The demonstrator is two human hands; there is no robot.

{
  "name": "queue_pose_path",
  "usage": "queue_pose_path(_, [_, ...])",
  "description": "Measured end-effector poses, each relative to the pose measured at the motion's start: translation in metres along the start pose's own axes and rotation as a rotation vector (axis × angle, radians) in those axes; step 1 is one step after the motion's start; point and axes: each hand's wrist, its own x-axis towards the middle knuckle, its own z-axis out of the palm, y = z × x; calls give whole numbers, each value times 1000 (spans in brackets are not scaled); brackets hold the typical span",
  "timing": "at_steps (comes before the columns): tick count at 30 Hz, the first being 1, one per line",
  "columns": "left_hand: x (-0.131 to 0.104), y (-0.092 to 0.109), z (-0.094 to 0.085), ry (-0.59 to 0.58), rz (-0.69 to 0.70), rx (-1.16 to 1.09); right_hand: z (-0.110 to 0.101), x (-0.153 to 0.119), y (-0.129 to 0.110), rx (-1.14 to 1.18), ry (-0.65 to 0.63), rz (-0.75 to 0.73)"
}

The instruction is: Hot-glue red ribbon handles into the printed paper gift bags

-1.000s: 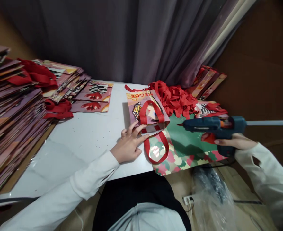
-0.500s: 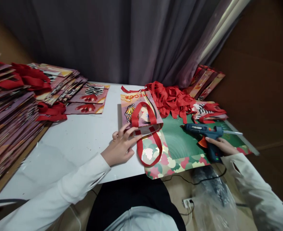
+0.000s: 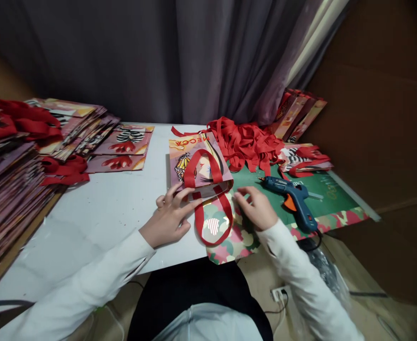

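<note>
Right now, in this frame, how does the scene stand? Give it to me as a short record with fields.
Left hand: fingers spread at the printed bag's open mouth
Right hand: fingers curled, near the bag's right corner
Bag: lying on its side, red handles looped either way
Glue gun: on the green sheet, out of both hands
Ribbon: red heap beyond the bag
Left side: stacked printed pieces
Backdrop: grey curtain

The paper bag (image 3: 204, 166) bears the word "MECCA" (image 3: 196, 139) in red capitals, upside down, along its far end. Right of the bag, a green sheet (image 3: 331, 201) shows pale letters (image 3: 298, 183), seemingly "LAD"; gold lettering (image 3: 331, 187), farther right of the bag, is illegible.
</note>
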Motion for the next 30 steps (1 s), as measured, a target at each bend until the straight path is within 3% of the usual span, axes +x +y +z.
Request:
queue_pose_path(2, [0, 0, 0, 5, 7, 14, 23, 11, -22, -31, -141, 71])
queue_pose_path(4, [0, 0, 0, 6, 11, 21, 38, 19, -34, -52, -180, 116])
queue_pose_path(7, [0, 0, 0, 6, 13, 23, 37, 24, -34, 210, -175, 40])
queue_pose_path(9, [0, 0, 0, 4, 14, 22, 17, 21, -21, 607, -195, 5])
queue_pose_path(11, [0, 0, 0, 1, 16, 18, -17, 15, 3, 1046, -129, 43])
queue_pose_path(12, [0, -1, 0, -1, 17, 15, -37, 11, 17, 1226, -14, 43])
queue_pose_path(14, [0, -1, 1, -2, 16, 11, -74, 3, 48, 1452, 353, -18])
queue_pose_path(15, [0, -1, 1, -3, 15, 10, -89, -1, 62, 1444, 537, -22])
queue_pose_path(16, [0, -1, 2, -3, 14, 9, -99, -6, 73, 1326, 640, 38])
queue_pose_path(18, [0, -1, 2, -2, 18, 8, -106, -15, 85, 907, 733, 239])
queue_pose_path(20, [-1, -1, 2, 0, 23, 15, -95, -23, 80, 468, 747, 391])
queue_pose_path(22, [-1, -1, 3, 3, 26, 35, -74, -28, 62, 167, 696, 338])
queue_pose_path(23, [-1, -2, 3, 4, 28, 49, -62, -29, 50, 79, 599, 238])
queue_pose_path(25, [-1, -2, 4, 4, 35, 80, -40, -28, 24, 65, 274, -1])
queue_pose_path(27, [-2, -3, 4, 4, 40, 114, -23, -23, 2, 77, 21, -111])
queue_pose_path(30, [-1, -3, 5, 12, 42, 176, -3, -15, -20, -97, -145, -148])
